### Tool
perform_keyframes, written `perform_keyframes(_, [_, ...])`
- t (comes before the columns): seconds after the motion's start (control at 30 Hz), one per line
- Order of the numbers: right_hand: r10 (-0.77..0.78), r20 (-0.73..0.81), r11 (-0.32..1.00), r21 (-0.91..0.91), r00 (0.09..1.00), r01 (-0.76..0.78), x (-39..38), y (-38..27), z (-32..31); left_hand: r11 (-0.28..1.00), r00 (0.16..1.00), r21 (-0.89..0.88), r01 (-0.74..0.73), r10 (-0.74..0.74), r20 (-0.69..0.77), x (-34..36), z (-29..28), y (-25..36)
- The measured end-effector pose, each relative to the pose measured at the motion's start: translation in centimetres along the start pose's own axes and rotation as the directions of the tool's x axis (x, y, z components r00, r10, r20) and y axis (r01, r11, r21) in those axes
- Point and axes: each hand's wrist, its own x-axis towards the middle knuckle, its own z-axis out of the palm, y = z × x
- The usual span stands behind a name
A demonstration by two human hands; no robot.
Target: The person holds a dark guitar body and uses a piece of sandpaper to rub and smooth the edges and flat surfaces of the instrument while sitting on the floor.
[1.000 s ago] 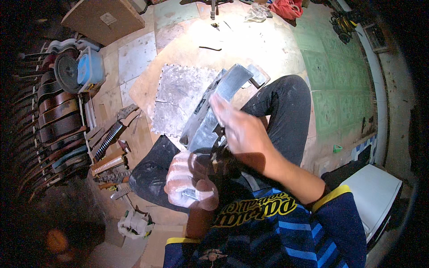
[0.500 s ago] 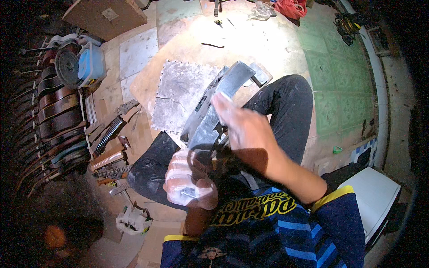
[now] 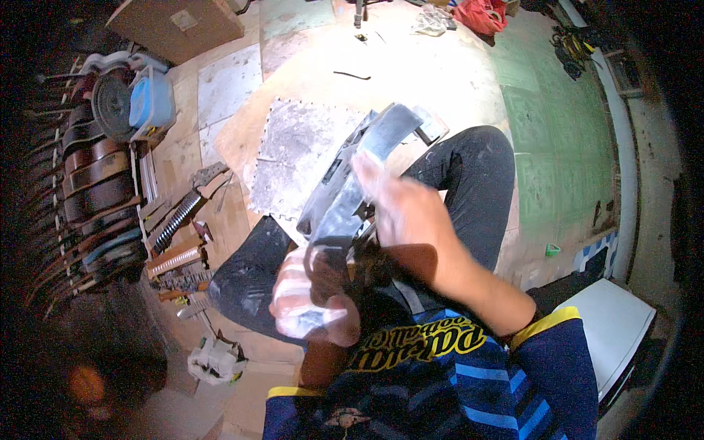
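A long, dusty grey piece [image 3: 339,213] with a curved edge and dark cut-outs leans between my bent knees. It looks like a guitar body seen edge-on. My left hand [image 3: 312,297], coated in pale dust, wraps its fingers round the near end. Upon the upper edge presses my right hand [image 3: 403,209], fingers together and slightly blurred; whatever lies under them is hidden. Beneath the far part of the piece is a grey foam mat [image 3: 290,150] with toothed edges.
At the left stand a row of guitars [image 3: 95,183] and a blue-and-clear plastic tub [image 3: 150,103]. A coil spring tool [image 3: 178,218] and other tools lie by my left knee. A white panel [image 3: 609,334] is at the right, a red bag [image 3: 480,18] at the far side.
The right hand has shifted very slightly along the edge of the grey piece. The left hand keeps its hold, and the whole view has tilted a little.
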Motion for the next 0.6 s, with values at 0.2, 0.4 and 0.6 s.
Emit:
perform_keyframes(0.2, [-0.007,-0.039,0.999,0.034,0.999,0.008,0.1,1.6,1.1,0.994,0.999,0.094,0.046,-0.043,-0.029,-1.4,0.1,0.4])
perform_keyframes(0.4, [0.111,0.077,0.993,0.027,0.991,-0.113,0.1,0.0,-0.6,0.995,0.992,0.058,0.08,-0.085,0.089,-1.0,-0.4,1.1])
perform_keyframes(0.6, [0.094,0.137,0.996,-0.016,0.986,-0.093,-1.7,-2.2,-1.5,0.991,0.978,0.021,0.129,-0.131,0.16,0.7,0.1,1.9])
